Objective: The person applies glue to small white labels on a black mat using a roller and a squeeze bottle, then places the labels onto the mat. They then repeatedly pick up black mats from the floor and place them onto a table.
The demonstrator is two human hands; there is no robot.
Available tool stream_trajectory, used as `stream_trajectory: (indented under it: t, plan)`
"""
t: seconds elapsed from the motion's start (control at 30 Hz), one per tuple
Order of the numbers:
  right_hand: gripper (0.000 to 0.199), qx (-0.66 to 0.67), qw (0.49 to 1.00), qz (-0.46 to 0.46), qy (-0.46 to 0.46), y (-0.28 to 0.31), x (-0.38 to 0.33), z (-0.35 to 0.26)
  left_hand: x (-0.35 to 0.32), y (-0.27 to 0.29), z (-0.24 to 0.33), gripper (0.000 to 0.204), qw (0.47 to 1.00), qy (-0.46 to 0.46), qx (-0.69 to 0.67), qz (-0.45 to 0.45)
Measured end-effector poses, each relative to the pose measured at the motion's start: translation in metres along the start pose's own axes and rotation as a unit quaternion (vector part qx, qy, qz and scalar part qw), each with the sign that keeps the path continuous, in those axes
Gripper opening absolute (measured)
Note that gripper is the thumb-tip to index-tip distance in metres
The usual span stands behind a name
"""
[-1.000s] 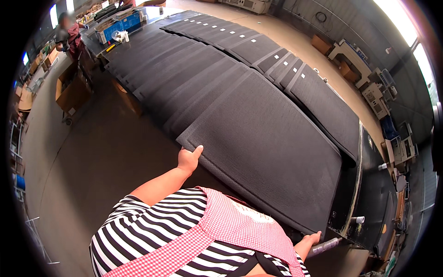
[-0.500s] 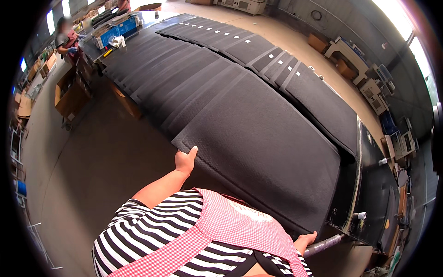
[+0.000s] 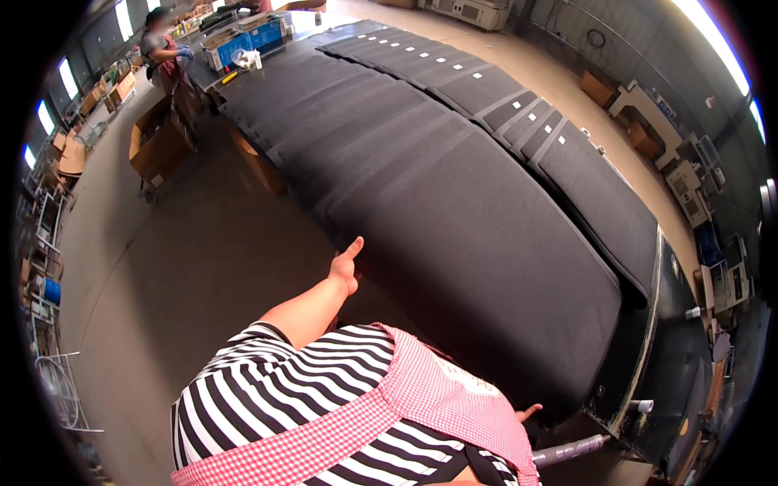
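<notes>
A large black sheet of matting point(image 3: 486, 235) tops a row of overlapping black sheets on a long table. At its near edge, toward the left end, my left hand point(image 3: 345, 274) has its thumb up against the matting, with the other fingers hidden behind the edge. Near the closest right corner, my right hand point(image 3: 528, 413) shows little more than a thumb over the same sheet; my apron covers the rest. Behind lies a second row of black sheets point(image 3: 596, 182) with small white labels.
Blue crates point(image 3: 263, 31) and a yellow-handled tool point(image 3: 233, 77) are at the table's far left end. A co-worker point(image 3: 168, 61) stands there beside a cardboard box point(image 3: 158, 154). A wrapped roller point(image 3: 571, 449) sticks out near my right hand. Machines point(image 3: 689, 186) line the right wall.
The view has shifted, so the scene sits further right. The top sheet's left end, earlier raised as a distinct corner in my left hand, now lies flatter among the others.
</notes>
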State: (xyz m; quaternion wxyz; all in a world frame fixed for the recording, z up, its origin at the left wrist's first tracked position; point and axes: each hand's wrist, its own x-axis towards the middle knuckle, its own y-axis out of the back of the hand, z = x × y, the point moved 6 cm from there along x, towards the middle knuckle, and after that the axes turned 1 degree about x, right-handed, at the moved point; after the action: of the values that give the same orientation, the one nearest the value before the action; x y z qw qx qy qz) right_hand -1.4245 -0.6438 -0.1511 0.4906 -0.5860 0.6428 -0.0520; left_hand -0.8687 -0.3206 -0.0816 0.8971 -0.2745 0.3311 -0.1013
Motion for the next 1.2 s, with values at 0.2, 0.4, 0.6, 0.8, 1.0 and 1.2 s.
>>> stream_trajectory:
  t: [0.2, 0.4, 0.6, 0.8, 1.0, 1.2]
  plan:
    - [0.081, 0.009, 0.999, -0.034, 0.035, -0.038, -0.018, -0.028, 0.004, -0.027, -0.001, 0.105, 0.995, -0.015, -0.074, 0.061]
    - [0.076, -0.035, 0.996, -0.035, 0.070, -0.106, -0.055, -0.057, -0.008, -0.045, 0.013, 0.091, 0.988, -0.044, -0.066, 0.135]
    - [0.056, -0.027, 0.999, 0.008, 0.032, -0.048, -0.027, -0.040, -0.025, -0.057, 0.019, 0.066, 0.983, -0.028, -0.030, 0.177]
    - [0.056, -0.045, 0.994, 0.096, 0.007, -0.023, -0.014, -0.027, -0.006, -0.028, 0.012, 0.100, 0.993, -0.031, 0.059, 0.095]
    - [0.058, -0.045, 0.992, 0.116, 0.007, -0.020, -0.022, -0.019, -0.032, -0.029, 0.014, 0.092, 0.991, 0.029, 0.129, 0.025]
    - [0.058, -0.107, 0.972, 0.211, 0.002, -0.009, -0.058, 0.006, -0.071, -0.039, -0.002, 0.050, 0.987, 0.038, 0.144, 0.055]
